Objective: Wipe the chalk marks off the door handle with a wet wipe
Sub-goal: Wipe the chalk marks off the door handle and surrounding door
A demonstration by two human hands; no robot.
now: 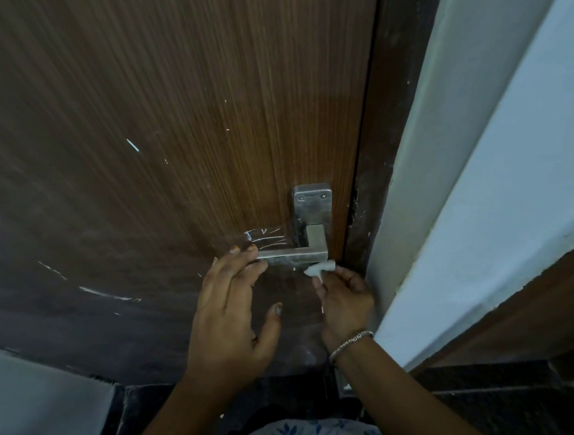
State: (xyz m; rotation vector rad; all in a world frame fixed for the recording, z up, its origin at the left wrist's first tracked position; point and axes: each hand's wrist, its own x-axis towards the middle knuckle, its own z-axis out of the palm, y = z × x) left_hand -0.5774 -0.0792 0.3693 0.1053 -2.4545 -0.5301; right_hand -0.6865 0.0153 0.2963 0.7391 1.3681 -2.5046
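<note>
A square-section metal door handle (294, 256) juts from its plate (312, 201) on a brown wooden door (168, 123). Its lever runs left. White chalk marks (265, 238) show on the door just above the lever. My left hand (231, 311) reaches up with fingers spread, the fingertips resting on the lever's left end. My right hand (345, 298) pinches a folded white wet wipe (320, 269) and holds it against the underside of the lever near its right corner.
The dark door frame (372, 142) and a pale blue wall (498, 166) stand close on the right. More chalk streaks (109, 294) cross the door at lower left. A dark stone threshold (464, 395) lies below. A silver bracelet (350, 344) circles my right wrist.
</note>
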